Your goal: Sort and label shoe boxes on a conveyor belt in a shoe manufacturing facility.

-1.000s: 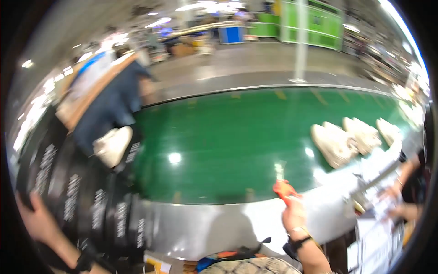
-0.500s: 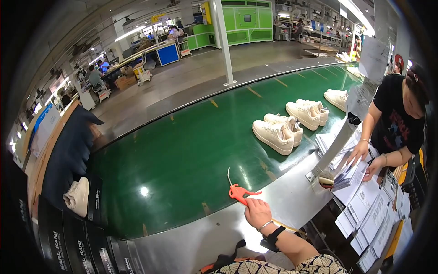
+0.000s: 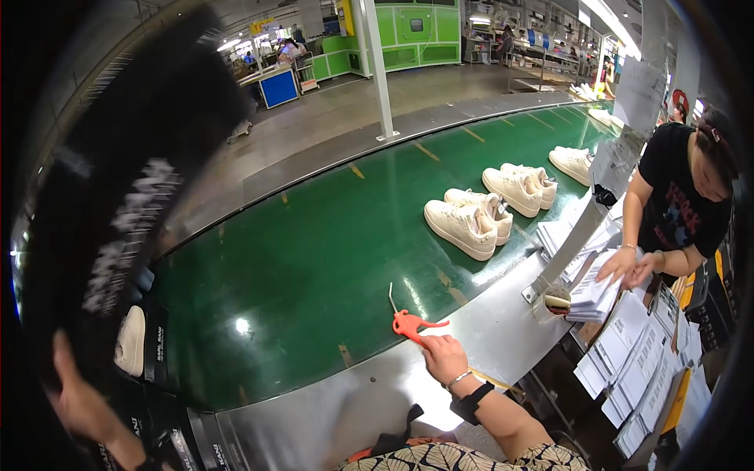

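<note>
In my right hand [image 3: 446, 358] is an orange-red air blow gun [image 3: 408, 323], its thin bent nozzle pointing up over the green conveyor belt [image 3: 314, 259]. My left hand [image 3: 85, 402] grips the lower end of a large black shoebox [image 3: 157, 133], held up tilted and close to the camera at the left. Some of the fingers are hidden behind it. Beneath the box a cream sneaker [image 3: 132, 342] stands among more black shoeboxes [image 3: 177, 447]. Several cream sneakers [image 3: 463, 224] rest in pairs on the belt, to the right of the blow gun.
A metal ledge [image 3: 314, 412] borders the belt's near side. A slanted metal post [image 3: 569, 255] rises from it at right, beside a small cup [image 3: 552, 304]. Beyond, a co-worker [image 3: 683, 188] handles white paper sheets [image 3: 594, 286]; more paper stacks [image 3: 640, 369] lie nearer me.
My left hand has come into view at the left, raising a black shoebox that now hides the far-left area. My right hand keeps the blow gun nearly in place. The co-worker's hands shifted over the papers.
</note>
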A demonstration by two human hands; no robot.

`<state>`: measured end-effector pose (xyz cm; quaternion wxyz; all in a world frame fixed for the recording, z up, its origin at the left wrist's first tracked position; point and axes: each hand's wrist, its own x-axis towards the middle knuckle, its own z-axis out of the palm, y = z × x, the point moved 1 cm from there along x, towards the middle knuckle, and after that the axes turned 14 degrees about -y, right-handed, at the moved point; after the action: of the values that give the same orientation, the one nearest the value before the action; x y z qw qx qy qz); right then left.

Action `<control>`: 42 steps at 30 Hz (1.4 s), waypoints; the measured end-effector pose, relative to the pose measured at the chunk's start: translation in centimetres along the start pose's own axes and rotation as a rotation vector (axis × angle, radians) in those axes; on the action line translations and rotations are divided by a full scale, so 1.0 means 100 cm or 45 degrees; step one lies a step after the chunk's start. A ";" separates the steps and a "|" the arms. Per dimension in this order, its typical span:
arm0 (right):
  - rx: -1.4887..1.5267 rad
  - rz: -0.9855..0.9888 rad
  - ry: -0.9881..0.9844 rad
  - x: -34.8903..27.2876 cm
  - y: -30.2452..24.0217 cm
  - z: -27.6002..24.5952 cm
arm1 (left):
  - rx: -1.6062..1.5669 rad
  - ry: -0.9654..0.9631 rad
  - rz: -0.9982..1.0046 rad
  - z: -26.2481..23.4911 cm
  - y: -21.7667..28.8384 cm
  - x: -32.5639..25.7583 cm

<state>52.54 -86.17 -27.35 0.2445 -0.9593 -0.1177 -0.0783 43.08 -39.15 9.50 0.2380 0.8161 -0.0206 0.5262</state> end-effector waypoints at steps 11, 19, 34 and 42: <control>0.088 0.219 -0.035 -0.008 0.041 -0.023 | 0.333 -1.050 0.187 0.265 0.090 0.000; 0.207 0.380 0.062 0.032 0.088 -0.054 | -0.560 -1.230 -0.438 0.344 0.099 0.000; 0.136 0.689 0.121 0.140 0.191 -0.095 | 0.071 -1.181 0.295 0.346 0.095 -0.050; -0.121 0.861 0.156 0.194 0.229 -0.096 | 0.330 -1.135 0.232 0.357 0.097 -0.062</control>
<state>76.36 -106.75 -25.26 0.2183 -0.9478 0.2257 -0.0556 67.86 -63.69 -4.20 0.0552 0.9803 -0.1264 0.1415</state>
